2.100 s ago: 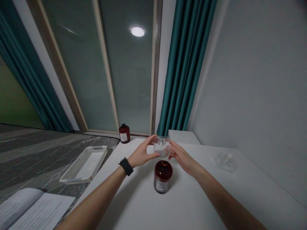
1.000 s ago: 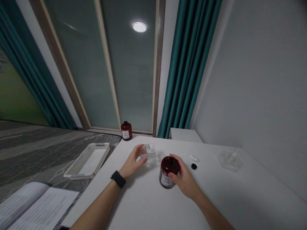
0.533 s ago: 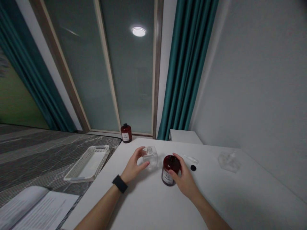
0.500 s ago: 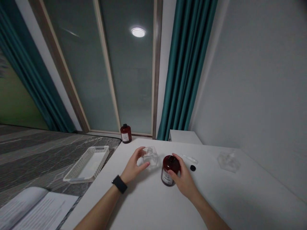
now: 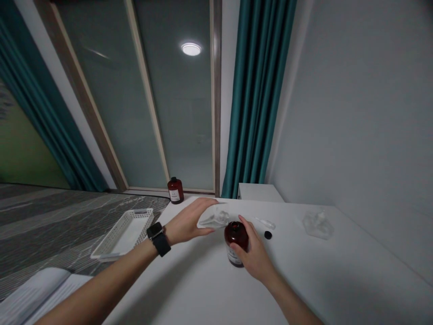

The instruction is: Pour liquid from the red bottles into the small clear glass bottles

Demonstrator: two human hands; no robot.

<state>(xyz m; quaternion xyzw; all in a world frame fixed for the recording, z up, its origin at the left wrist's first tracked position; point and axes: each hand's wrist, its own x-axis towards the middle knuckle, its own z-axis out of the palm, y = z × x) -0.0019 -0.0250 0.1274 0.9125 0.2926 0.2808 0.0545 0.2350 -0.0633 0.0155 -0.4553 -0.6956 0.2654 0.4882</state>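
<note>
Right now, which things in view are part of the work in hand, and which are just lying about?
In hand:
- clear glass bottle, tilted in the left hand
- dark red bottle, upright on the white table, gripped by the right hand

Lying about:
- small black cap
- clear dropper
- second dark red bottle
- white basket
- crumpled clear wrapping
- open book

White label on the dark red bottle (image 5: 236, 243) by the right hand (image 5: 252, 257), print too small to read, likewise the far bottle (image 5: 175, 191) label
</note>
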